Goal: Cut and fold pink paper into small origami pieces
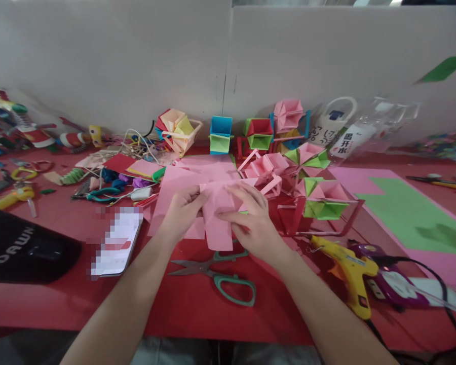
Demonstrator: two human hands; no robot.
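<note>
A sheet of pink paper point(218, 223) is held up between my hands over the red tabletop. My left hand point(186, 208) pinches its left edge between thumb and fingers. On the other side, my right hand point(253, 210) grips the paper with thumb and fingers at its right part. More pink sheets point(167, 192) lie flat behind and to the left of it. Just below my hands rests a pair of scissors point(213, 274) with green handles, its blades parted and pointing left.
Folded paper wheels on stands point(323, 197) line the back and right. A yellow glue gun point(347, 274) with a cable lies at right, near green paper point(414, 213). At left are a phone point(119, 243) and a black cup point(30, 248). Craft scraps fill the back left.
</note>
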